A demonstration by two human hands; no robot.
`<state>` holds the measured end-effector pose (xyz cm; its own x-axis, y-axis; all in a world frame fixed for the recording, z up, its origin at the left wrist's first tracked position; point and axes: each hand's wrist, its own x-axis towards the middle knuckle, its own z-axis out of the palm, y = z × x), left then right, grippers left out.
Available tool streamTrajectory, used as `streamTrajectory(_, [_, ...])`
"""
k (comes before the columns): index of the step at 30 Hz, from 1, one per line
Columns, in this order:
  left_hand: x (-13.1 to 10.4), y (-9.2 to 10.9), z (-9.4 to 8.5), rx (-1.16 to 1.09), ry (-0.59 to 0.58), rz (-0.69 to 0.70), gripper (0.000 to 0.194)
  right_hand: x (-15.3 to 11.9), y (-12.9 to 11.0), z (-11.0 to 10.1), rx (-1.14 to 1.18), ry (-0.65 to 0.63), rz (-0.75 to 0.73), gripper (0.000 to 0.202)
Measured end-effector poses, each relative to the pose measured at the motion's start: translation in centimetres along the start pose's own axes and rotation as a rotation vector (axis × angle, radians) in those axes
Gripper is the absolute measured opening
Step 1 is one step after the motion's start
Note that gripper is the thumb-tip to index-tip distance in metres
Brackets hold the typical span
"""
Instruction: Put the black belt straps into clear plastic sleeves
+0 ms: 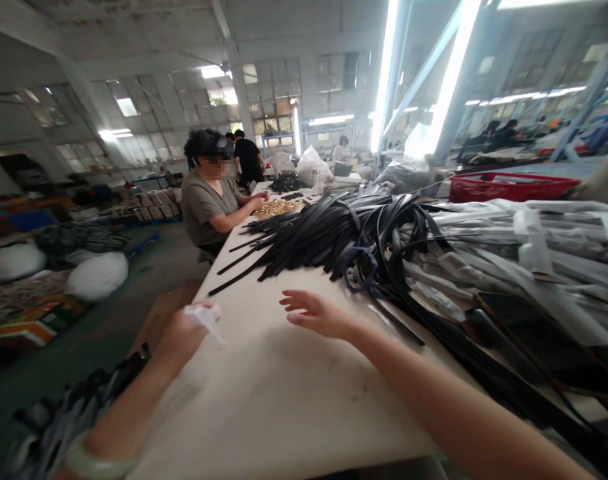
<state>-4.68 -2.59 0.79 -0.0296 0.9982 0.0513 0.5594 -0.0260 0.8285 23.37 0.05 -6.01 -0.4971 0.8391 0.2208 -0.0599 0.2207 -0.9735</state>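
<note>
At the table's left edge, my left hand [187, 330] is closed on a thin white translucent plastic piece [205, 320], whose loose end hangs toward the tabletop. My right hand [317, 313] is held over the middle of the pale table [284, 400], fingers apart, with nothing in it. Just beyond it lies a big heap of black straps [314, 240], their flat ends pointing left. A dark blue tie [360, 267] is near the bundle's front. To the right, straps in white wrapping [524, 247] are piled up.
Across the table a seated person [211, 193] works at a pile of small gold-coloured pieces [277, 208]. A red crate [511, 187] stands behind the wrapped pile. More dark and pale strips [79, 413] lie low at left, beside the table. White sacks [98, 275] rest on the floor.
</note>
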Motion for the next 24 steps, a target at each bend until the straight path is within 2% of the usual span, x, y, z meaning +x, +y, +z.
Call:
streamTrajectory(2, [0.8, 2.5, 3.0, 0.099, -0.081, 0.164, 0.018, -0.4, -0.6, 0.9, 0.259, -0.045, 0.076, 0.074])
streamTrajectory(4, [1.3, 4.5, 6.0, 0.360, -0.243, 0.544, 0.016, -0.8, -1.0, 1.2, 0.450, -0.081, 0.188, 0.068])
streamTrajectory(6, [1.4, 5.4, 8.7, 0.599, -0.330, 0.896, 0.019, -0.9, -1.1, 1.1, 0.569, -0.113, 0.266, 0.066])
streamTrajectory(8, [1.3, 5.1, 10.9, 0.728, -0.272, 1.089, 0.022, -0.9, -1.0, 0.8, 0.616, -0.131, 0.285, 0.066])
streamTrajectory(10, [1.1, 4.0, 12.3, 0.783, -0.184, 1.167, 0.050, -0.9, -0.9, 0.6, 0.628, -0.097, 0.279, 0.062])
streamTrajectory(12, [0.9, 2.9, 12.7, 0.793, -0.191, 1.197, 0.077, -0.8, -1.0, 0.6, 0.637, -0.035, 0.294, 0.056])
streamTrajectory(15, [0.6, 2.3, 12.2, 0.701, -0.307, 1.170, 0.089, -0.5, -1.2, 0.8, 0.655, 0.105, 0.313, 0.046])
streamTrajectory(17, [0.4, 2.5, 11.6, 0.559, -0.412, 1.101, 0.079, -0.3, -1.1, 0.7, 0.611, 0.184, 0.321, 0.039])
streamTrajectory(19, [0.5, 2.8, 11.2, 0.334, -0.476, 1.025, 0.050, 0.0, -0.9, 0.5, 0.577, 0.236, 0.302, 0.032])
streamTrajectory(20, [0.7, 2.9, 10.9, 0.205, -0.444, 0.966, 0.034, 0.1, -0.8, 0.4, 0.583, 0.250, 0.288, 0.030])
streamTrajectory(21, [1.0, 2.9, 10.7, 0.077, -0.352, 0.879, 0.023, 0.2, -0.7, 0.2, 0.604, 0.261, 0.274, 0.030])
streamTrajectory(24, [2.3, 2.7, 10.1, -0.201, 0.071, 0.471, 0.020, 0.3, -0.6, 0.1, 0.671, 0.326, 0.277, 0.032])
